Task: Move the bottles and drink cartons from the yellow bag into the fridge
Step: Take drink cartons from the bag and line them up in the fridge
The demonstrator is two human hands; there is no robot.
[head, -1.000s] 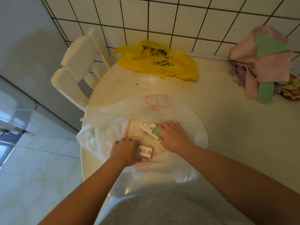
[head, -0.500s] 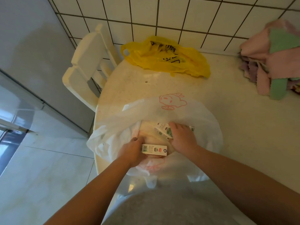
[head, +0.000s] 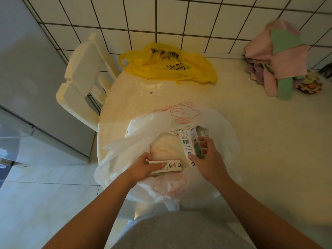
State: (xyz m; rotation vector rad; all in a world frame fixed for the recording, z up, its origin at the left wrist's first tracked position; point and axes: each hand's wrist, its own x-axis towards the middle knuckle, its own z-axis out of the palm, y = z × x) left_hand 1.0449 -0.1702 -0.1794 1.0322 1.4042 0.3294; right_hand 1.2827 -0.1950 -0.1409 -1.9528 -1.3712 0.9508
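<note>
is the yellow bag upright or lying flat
Lying flat: the yellow bag sprawls crumpled on the table by the tiled wall.

i'm seeing a yellow bag (head: pixel 188 72) with black print, a white bag (head: pixel 136 139) with a red cartoon outline, white cartons (head: pixel 186 141) with green marks, pink and green cloths (head: pixel 285 58), a cream speckled table (head: pixel 269 141), and white tiles (head: pixel 179 18) with dark grout.

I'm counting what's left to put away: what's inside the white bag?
In the white bag, drink cartons: the left hand holds a flat carton, the right hand grips an upright carton. More carton tops show behind; the hands and folds hide any others.
</note>
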